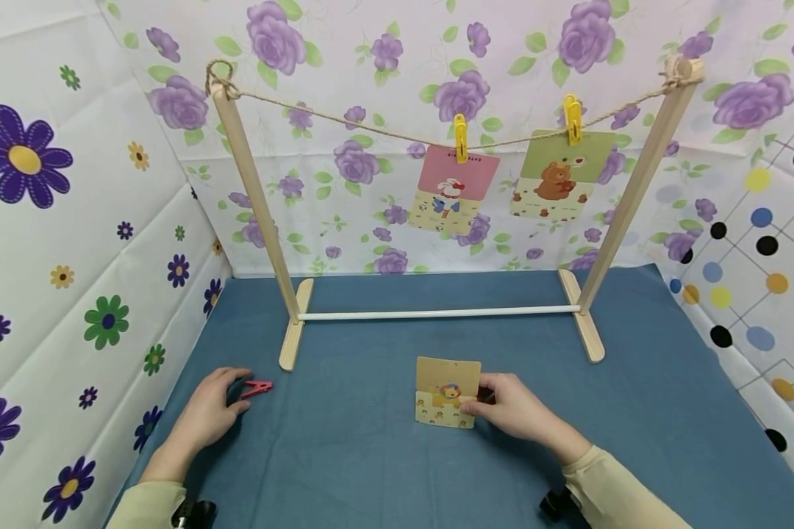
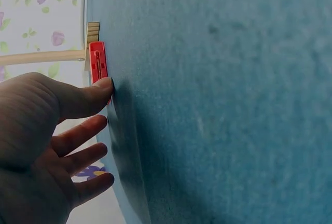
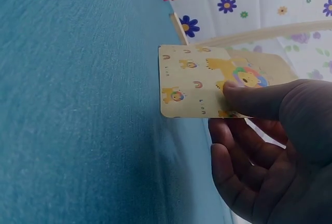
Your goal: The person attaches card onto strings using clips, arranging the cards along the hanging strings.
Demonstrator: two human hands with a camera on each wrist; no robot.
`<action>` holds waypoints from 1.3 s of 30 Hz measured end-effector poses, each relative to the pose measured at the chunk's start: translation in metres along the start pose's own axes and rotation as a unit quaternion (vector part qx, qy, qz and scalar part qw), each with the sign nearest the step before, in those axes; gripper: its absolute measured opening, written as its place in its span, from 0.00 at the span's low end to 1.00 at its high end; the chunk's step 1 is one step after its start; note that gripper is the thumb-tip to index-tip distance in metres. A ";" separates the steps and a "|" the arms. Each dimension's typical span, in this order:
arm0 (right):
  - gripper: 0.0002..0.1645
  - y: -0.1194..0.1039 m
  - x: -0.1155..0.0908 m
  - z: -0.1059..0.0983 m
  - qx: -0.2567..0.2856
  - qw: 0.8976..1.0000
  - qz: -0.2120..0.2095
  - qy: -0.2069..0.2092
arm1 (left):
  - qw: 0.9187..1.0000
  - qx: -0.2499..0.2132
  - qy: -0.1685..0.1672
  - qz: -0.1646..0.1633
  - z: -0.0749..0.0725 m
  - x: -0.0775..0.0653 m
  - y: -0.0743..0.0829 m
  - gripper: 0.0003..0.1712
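Note:
My right hand [image 1: 512, 408] pinches a tan card [image 1: 445, 375] by its right edge, above the blue cloth. In the right wrist view the thumb lies across the card [image 3: 189, 97], which carries lion and rainbow pictures, with fingers behind it. At the left, my left hand [image 1: 208, 408] rests beside a red clothespin [image 1: 258, 387], thumb and forefinger on either side of its handles. The left wrist view has the thumb overlapping the clothespin [image 2: 97, 60] and three other fingers spread; whether the fingertips press it is hard to see.
A wooden stand with a left post [image 1: 254, 198], right post [image 1: 642, 191] and white bottom rod [image 1: 437, 314] stands at the back. From its twine [image 1: 344, 120], yellow clothespins [image 1: 461, 138] hold a pink card [image 1: 453, 187] and a green card [image 1: 562, 176]. Patterned cloth [image 1: 384, 242] hangs behind.

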State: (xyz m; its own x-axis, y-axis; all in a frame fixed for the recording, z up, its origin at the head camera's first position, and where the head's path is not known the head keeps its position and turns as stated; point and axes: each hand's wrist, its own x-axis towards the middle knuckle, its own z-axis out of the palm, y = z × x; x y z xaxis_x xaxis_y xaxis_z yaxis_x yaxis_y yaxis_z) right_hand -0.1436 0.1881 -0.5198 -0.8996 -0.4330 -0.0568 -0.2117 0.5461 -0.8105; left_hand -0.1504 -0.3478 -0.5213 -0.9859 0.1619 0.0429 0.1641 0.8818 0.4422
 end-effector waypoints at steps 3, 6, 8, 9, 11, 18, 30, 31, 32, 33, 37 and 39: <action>0.15 0.001 0.000 0.001 0.006 1.000 0.000 0.001 | 1.000 0.001 0.000 -0.002 -0.001 0.001 -0.001 0.26; 0.16 0.001 0.000 0.001 0.011 1.000 0.005 0.008 | 1.000 0.000 -0.002 -0.005 -0.003 0.001 -0.001 0.24; 0.16 0.001 0.001 0.001 0.015 1.000 0.008 0.015 | 1.000 0.000 -0.004 -0.005 -0.003 0.002 -0.001 0.24; 0.16 0.000 0.001 0.001 0.017 1.000 0.009 0.019 | 1.000 -0.001 -0.003 -0.006 -0.003 0.001 0.000 0.23; 0.16 -0.001 0.001 0.001 0.022 0.999 0.009 0.028 | 1.000 -0.002 -0.002 -0.006 -0.003 0.001 -0.001 0.22; 0.19 0.000 0.002 0.000 0.031 0.998 0.012 0.050 | 1.000 0.006 -0.002 -0.016 -0.003 0.003 -0.003 0.20; 0.17 0.000 0.003 0.000 0.025 0.997 0.024 0.070 | 1.000 0.007 0.011 0.000 -0.002 0.002 -0.003 0.17; 0.16 0.001 0.003 0.000 0.025 0.997 0.024 0.071 | 1.000 0.007 0.013 0.001 -0.002 0.002 -0.003 0.17; 0.16 0.001 0.003 0.000 0.025 0.997 0.024 0.072 | 1.000 0.007 0.014 0.001 -0.002 0.002 -0.002 0.17; 0.16 0.001 0.003 0.000 0.025 0.997 0.024 0.073 | 1.000 0.008 0.016 -0.001 -0.002 0.002 -0.002 0.17; 0.14 0.002 0.004 0.000 0.030 0.996 0.024 0.076 | 0.999 0.011 0.028 -0.011 -0.001 0.001 -0.001 0.18; 0.14 0.003 0.004 0.000 0.032 0.996 0.026 0.078 | 0.999 0.008 0.035 -0.020 -0.001 0.001 0.001 0.19</action>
State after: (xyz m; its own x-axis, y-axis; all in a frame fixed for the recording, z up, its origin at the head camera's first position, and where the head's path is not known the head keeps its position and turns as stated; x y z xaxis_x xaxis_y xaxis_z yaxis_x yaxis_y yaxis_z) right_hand -0.1479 0.1877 -0.5220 -0.9584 -0.2852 -0.0123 -0.1427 0.5159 -0.8447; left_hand -0.1511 -0.3472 -0.5202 -0.9915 0.0956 0.0887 0.1248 0.8937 0.4310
